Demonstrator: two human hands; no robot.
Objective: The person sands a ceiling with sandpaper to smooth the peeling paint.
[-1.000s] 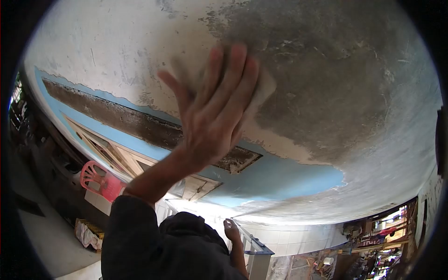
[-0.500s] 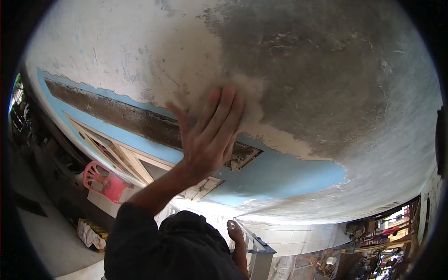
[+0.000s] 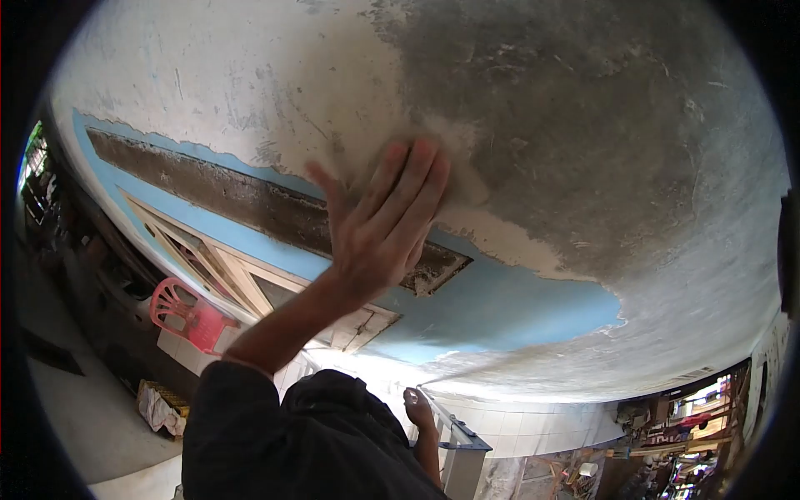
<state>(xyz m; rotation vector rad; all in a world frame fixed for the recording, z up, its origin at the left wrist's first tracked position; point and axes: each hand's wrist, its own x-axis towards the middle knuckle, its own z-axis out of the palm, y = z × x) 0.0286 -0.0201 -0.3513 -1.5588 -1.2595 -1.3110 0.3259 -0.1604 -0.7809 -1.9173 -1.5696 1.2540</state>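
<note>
My left hand lies nearly flat against the wall, its back towards me and fingers stretched out. One digit spreads out to the left. It sits where pale plaster meets a dark grey patch, just above the blue paint. Anything under the palm is hidden. Low down, beside my dark shirt, my right hand is closed at the upper end of a metal ladder rail. Its fingers look wrapped round it.
A brown recessed strip crosses the blue paint, with a wooden frame beneath. A red plastic chair and a yellow crate holding cloth stand lower left. Timber and clutter fill the lower right.
My left hand has slid slightly right and up along the wall, still flat against it. My right hand stays at the ladder.
</note>
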